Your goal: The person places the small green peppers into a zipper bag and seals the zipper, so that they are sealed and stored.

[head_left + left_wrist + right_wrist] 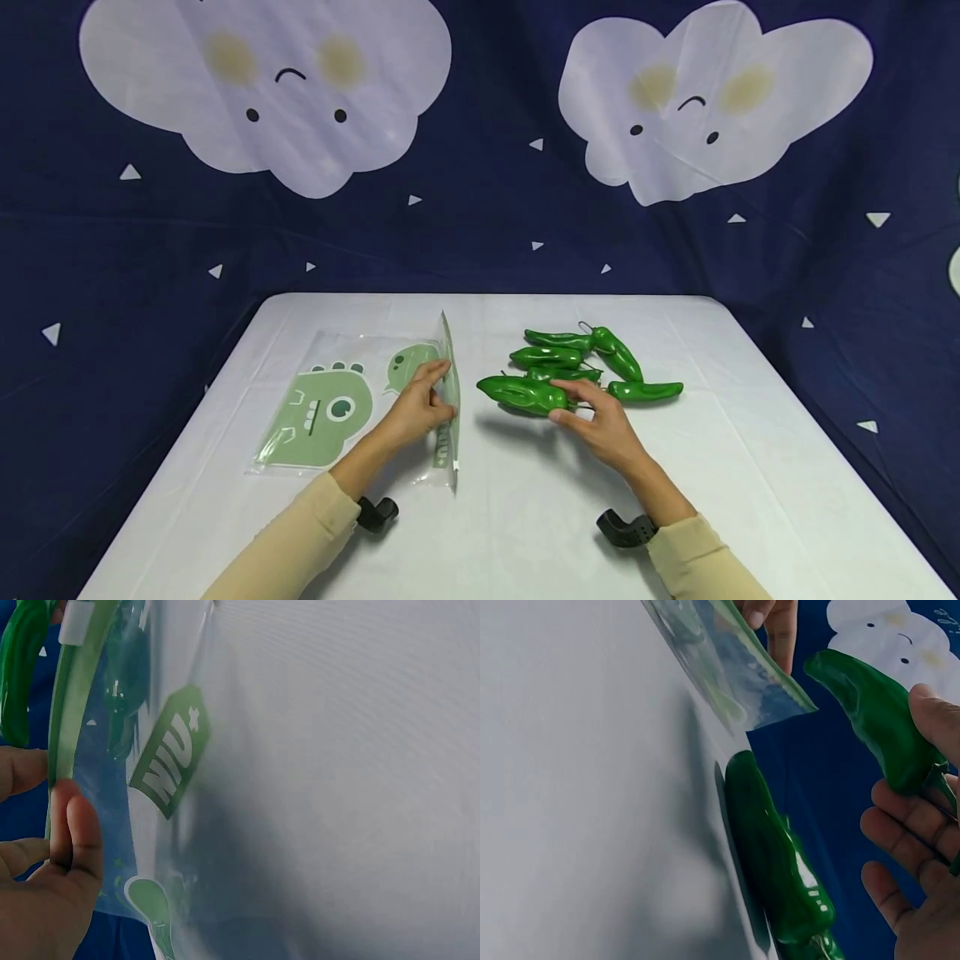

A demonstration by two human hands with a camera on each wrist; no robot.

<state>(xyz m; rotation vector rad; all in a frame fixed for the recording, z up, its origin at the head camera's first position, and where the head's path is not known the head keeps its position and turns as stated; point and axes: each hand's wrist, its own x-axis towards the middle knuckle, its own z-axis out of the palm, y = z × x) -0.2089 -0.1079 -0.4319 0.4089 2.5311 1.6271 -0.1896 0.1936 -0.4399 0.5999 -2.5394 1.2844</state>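
Observation:
A clear zip bag with green monster prints lies at the left of the table. My left hand pinches its zip edge and lifts that side upright. In the left wrist view, the thumb and fingers grip the green zip strip, which has a white slider. My right hand holds a glossy green pepper by its stem end, tip toward the bag. The right wrist view shows this pepper raised, with the thumb against its side.
Several other green peppers lie behind and right of the held one, among them a curved pepper and a long pepper. All rest on a white table. A dark blue cloth with clouds hangs behind.

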